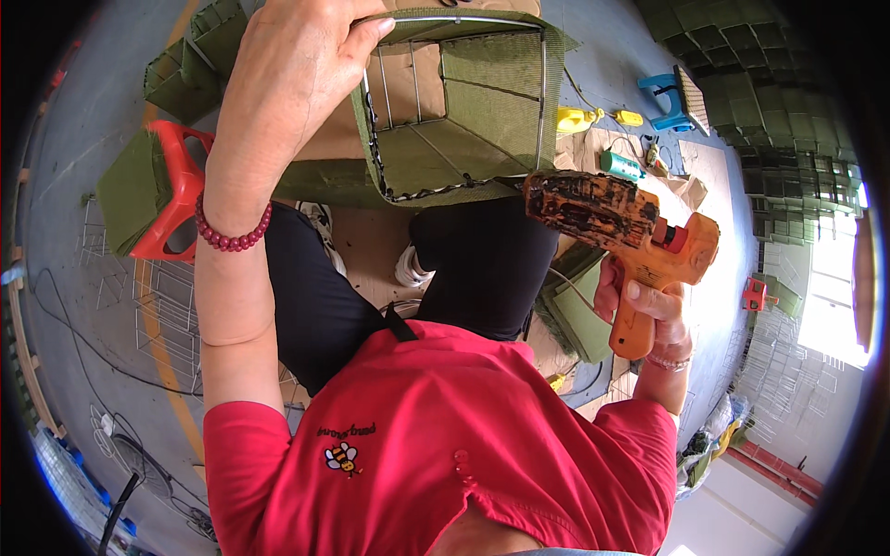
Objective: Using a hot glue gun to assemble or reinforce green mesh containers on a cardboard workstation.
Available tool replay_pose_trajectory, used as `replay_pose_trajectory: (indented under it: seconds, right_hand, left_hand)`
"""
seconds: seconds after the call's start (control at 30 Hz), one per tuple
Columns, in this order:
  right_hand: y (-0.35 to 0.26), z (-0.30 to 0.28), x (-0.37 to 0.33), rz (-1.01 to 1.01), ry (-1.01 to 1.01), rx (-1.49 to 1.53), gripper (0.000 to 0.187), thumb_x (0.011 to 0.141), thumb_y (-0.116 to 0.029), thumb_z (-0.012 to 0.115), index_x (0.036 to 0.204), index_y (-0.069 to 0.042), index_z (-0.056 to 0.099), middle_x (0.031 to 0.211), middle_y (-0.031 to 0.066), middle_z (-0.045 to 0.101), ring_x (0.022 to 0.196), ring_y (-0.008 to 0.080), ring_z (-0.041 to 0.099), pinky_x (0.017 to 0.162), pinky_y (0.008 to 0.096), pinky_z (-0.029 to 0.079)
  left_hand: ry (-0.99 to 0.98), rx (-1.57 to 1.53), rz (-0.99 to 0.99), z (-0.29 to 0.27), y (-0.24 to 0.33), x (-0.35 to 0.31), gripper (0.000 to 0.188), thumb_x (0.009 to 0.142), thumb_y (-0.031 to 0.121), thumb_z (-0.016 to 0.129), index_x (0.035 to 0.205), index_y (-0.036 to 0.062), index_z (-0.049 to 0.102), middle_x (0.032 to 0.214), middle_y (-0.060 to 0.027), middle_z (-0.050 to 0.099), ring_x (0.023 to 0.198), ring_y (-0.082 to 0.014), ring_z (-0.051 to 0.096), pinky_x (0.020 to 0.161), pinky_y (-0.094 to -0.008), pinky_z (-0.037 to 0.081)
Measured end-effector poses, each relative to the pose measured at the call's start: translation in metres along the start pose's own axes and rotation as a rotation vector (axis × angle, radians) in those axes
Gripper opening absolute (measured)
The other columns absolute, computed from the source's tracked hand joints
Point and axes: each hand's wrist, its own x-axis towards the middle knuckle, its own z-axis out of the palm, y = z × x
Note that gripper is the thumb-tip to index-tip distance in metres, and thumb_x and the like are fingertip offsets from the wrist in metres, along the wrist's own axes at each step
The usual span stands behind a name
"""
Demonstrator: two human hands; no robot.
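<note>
In front of my knees stands a green mesh fabric basket on a thin wire frame, its opening facing me. Dark, uneven glue-like blobs run along its left and lower rims. My left hand is closed on the basket's upper left rim, thumb against the edge. An orange glue gun, its barrel caked with dark residue, is gripped in my right hand. The gun's tip points left and lies at the basket's lower right corner; I cannot tell whether it touches.
A red plastic stool with green fabric on it stands at the left, near bare wire frames. Stacked green baskets line the right side. A blue stool, yellow tool and green cylinder sit far right. Cables cross the floor.
</note>
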Motion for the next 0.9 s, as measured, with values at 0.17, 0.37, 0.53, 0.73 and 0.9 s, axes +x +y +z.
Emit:
replay_pose_trajectory:
  seconds: [0.17,0.37,0.53,0.73,0.9]
  right_hand:
    - [0.000,0.002,-0.004,0.005,0.037,-0.010,0.038,0.079,-0.010,0.070,0.110,0.006,0.055,0.084,0.0115,0.059,0.068,0.0197,0.058,0.059,0.0322,0.049]
    - [-0.002,0.003,-0.006,-0.035,0.083,-0.036,0.041,0.078,-0.009,0.070,0.113,0.005,0.054,0.085,0.0115,0.059,0.067,0.0192,0.058,0.058,0.0318,0.049]
    - [-0.002,-0.001,-0.007,-0.011,0.076,-0.078,0.041,0.078,-0.008,0.069,0.113,0.004,0.054,0.087,0.0112,0.059,0.067,0.0190,0.058,0.058,0.0318,0.049]
    - [-0.004,0.001,-0.004,-0.063,0.105,-0.094,0.041,0.080,-0.009,0.069,0.115,0.004,0.054,0.090,0.0110,0.060,0.071,0.0206,0.061,0.062,0.0322,0.051]
    - [0.000,0.009,-0.002,-0.135,0.103,-0.021,0.045,0.082,-0.010,0.069,0.121,0.003,0.051,0.094,0.0123,0.060,0.083,0.0242,0.065,0.073,0.0345,0.053]
  left_hand:
    - [-0.008,0.009,-0.024,0.000,0.001,0.001,0.019,0.090,0.015,0.064,0.093,-0.0039,0.064,0.068,-0.0121,0.049,0.054,-0.0233,0.043,0.056,-0.0335,0.038]
    - [0.005,-0.016,-0.015,0.001,0.001,0.001,0.020,0.090,0.015,0.064,0.092,-0.0045,0.063,0.070,-0.0127,0.050,0.055,-0.0233,0.043,0.057,-0.0335,0.039]
    - [0.000,0.004,-0.019,0.001,-0.002,0.001,0.021,0.090,0.016,0.064,0.091,-0.0047,0.062,0.070,-0.0131,0.050,0.055,-0.0245,0.044,0.057,-0.0338,0.039]
    - [0.012,0.018,-0.023,0.001,-0.002,0.000,0.020,0.090,0.016,0.064,0.090,-0.0038,0.062,0.070,-0.0140,0.049,0.055,-0.0258,0.045,0.057,-0.0348,0.040]
    - [0.009,0.019,-0.050,0.001,0.000,0.000,0.019,0.090,0.015,0.063,0.089,-0.0033,0.062,0.070,-0.0145,0.049,0.055,-0.0266,0.046,0.057,-0.0356,0.039]
